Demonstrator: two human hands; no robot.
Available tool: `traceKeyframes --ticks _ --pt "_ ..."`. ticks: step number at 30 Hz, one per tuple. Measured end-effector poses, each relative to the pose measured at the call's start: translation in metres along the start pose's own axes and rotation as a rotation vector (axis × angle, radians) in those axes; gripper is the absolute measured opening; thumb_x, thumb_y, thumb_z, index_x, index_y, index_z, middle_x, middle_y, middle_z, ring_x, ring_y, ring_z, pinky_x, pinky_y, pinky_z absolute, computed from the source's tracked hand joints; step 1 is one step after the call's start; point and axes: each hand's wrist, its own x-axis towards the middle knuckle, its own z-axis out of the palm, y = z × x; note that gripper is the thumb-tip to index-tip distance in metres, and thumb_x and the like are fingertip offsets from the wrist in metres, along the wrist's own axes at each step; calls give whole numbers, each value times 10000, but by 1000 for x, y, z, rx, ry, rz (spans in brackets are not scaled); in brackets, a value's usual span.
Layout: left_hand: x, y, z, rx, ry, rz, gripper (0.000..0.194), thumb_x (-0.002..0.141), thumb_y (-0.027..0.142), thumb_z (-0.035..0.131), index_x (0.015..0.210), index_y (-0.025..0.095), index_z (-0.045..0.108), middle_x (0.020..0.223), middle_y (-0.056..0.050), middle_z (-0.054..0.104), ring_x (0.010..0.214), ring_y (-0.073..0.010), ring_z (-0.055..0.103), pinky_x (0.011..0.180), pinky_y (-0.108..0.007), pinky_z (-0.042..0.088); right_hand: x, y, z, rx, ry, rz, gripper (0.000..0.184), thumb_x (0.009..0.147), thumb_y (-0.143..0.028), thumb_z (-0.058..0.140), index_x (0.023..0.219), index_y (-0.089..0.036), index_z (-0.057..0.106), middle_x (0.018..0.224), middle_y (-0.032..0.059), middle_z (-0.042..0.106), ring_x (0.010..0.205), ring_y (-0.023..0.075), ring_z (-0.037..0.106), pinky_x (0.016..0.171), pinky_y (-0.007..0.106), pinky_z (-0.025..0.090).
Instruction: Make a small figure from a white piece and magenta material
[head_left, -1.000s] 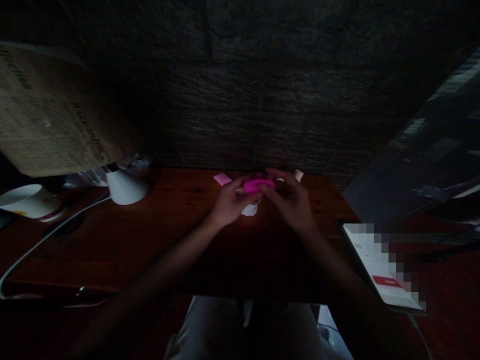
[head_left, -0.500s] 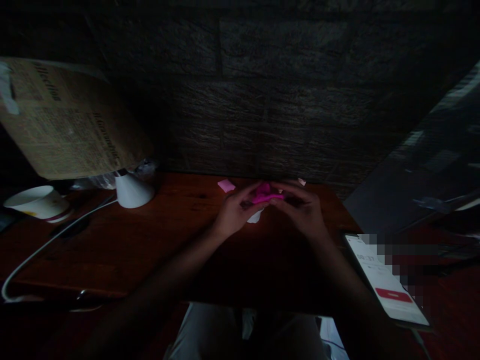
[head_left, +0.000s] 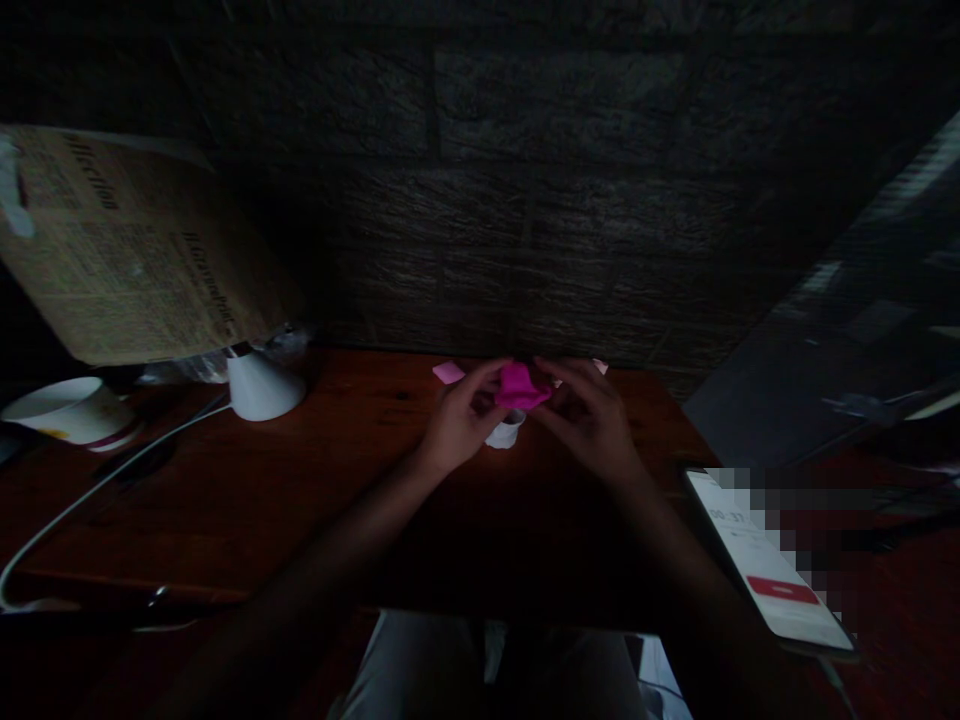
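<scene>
Between my two hands is a bright magenta piece that looks soft, like modelling clay (head_left: 521, 388). My left hand (head_left: 463, 415) pinches its left side, and my right hand (head_left: 592, 415) has its fingers on the right side. Just below it on the wooden table stands a small white cup-like thing (head_left: 504, 432), partly covered by the left fingers. A light pink flat piece (head_left: 448, 372) lies behind my left hand. Behind my right hand a pale pinkish piece (head_left: 601, 367) shows only in part. The scene is dim, so fine detail is lost.
A lamp with a newsprint shade (head_left: 150, 250) and white base (head_left: 262, 385) stands on the left, its white cable (head_left: 112, 485) running forward. Left of it is a paper cup (head_left: 71, 410). A phone (head_left: 780, 580) lies at the right edge. A brick wall (head_left: 480, 220) rises behind the table (head_left: 360, 430).
The magenta piece has gone from a flattish oval to a folded, raised shape between my fingers. More of the white cup shows now. The view has shifted slightly.
</scene>
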Motion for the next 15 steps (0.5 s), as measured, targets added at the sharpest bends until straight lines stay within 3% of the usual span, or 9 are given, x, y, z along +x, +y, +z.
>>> traceKeyframes --ticks 5,11,15 --pt "-1 4 0 71 -12 40 450 844 162 762 1280 199 655 1001 -60 795 859 -159 755 746 -240 607 1 -4 0 -49 -34 -117 284 909 -277 757 1186 -336 781 1169 80 672 1076 239 659 847 383 600" --pt "0 1 0 70 -23 11 443 834 180 766 1264 204 665 1027 -60 789 867 -159 741 757 -250 595 2 -6 -2 -2 -79 -77 242 894 -267 775 1117 -358 802 1187 57 674 1115 234 656 937 418 583" --pt "2 0 1 -58 -44 -24 434 817 209 790 1229 193 657 1121 -76 772 970 -178 740 876 -294 596 3 -4 -3 17 -68 -73 195 884 -278 789 1057 -366 814 1194 40 688 1118 222 662 964 419 571"
